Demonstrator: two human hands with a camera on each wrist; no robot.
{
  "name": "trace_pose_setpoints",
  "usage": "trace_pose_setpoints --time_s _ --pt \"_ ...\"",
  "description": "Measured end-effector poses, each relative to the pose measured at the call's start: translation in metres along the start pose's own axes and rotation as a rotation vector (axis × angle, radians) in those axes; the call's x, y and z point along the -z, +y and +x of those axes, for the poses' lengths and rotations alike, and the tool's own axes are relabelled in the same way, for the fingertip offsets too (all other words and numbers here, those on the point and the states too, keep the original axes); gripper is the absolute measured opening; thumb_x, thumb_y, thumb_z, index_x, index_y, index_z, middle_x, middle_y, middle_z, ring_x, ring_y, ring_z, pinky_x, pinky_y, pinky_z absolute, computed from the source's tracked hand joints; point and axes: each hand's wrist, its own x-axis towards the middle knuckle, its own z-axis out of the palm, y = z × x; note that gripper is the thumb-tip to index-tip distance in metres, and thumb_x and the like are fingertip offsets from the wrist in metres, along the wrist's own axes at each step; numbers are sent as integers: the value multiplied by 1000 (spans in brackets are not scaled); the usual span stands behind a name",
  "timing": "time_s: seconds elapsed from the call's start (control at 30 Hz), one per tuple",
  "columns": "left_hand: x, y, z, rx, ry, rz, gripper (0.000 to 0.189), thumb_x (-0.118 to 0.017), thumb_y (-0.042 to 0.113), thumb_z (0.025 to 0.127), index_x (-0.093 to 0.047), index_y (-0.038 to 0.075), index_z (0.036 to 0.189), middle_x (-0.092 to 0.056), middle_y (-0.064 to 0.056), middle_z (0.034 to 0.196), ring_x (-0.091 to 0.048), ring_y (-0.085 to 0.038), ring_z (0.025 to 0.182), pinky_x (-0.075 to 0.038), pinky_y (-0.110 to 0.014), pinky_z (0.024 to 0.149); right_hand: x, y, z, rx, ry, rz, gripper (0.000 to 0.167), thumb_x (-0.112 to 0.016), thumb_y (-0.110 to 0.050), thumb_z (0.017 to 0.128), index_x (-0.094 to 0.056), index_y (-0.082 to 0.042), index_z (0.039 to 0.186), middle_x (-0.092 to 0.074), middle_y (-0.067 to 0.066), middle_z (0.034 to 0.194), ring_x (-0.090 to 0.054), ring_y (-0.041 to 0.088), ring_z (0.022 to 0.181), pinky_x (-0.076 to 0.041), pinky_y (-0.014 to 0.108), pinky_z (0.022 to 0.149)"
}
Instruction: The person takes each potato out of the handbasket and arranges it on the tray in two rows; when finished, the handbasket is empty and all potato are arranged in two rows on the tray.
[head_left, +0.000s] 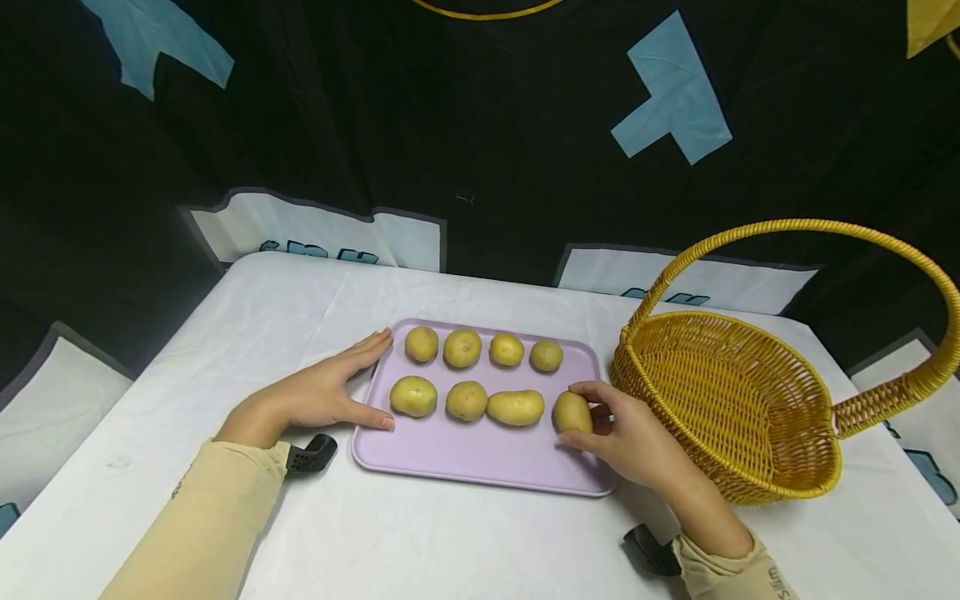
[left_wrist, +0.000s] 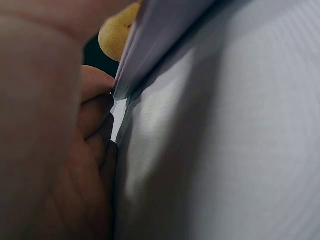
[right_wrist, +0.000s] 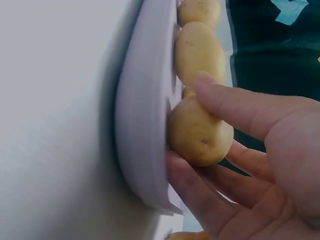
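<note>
Several potatoes lie in two rows on a lilac tray (head_left: 480, 462). At the right end of the front row, my right hand (head_left: 626, 429) holds a potato (head_left: 573, 413) between thumb and fingers. In the right wrist view the thumb lies on one side of this potato (right_wrist: 200, 132) and the fingers on the other, low beside the tray wall (right_wrist: 145, 100). A longer potato (head_left: 516, 407) lies to its left. My left hand (head_left: 322, 392) rests at the tray's left edge, fingers extended along the rim and thumb reaching over it, near the front-left potato (head_left: 413, 396).
A yellow wicker basket (head_left: 720, 400) with a tall arched handle (head_left: 795, 227) stands just right of the tray; no potatoes show inside. A white cloth (head_left: 420, 542) covers the table. Behind it hangs a black backdrop (head_left: 450, 125) with blue shapes.
</note>
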Motion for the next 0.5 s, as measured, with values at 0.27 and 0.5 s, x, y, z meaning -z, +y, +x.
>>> trace_pose_setpoints --time_s 0.27,0.5 --pt "0 0 0 -2 0 2 125 -85 62 69 -19 9 162 -8 -4 169 -7 -29 153 -12 -54 120 -3 1 0 -14 -2 16 59 -88 -20 80 -61 -3 129 -68 6 111 -66 18 95 -57 35 82" --pt "-1 -1 0 -4 1 7 124 -85 62 70 -19 9 162 -9 -4 169 -7 -29 153 -12 -54 120 -3 2 1 -21 -4 17 61 -89 -20 77 -61 -5 129 -68 5 113 -65 19 97 -56 38 84"
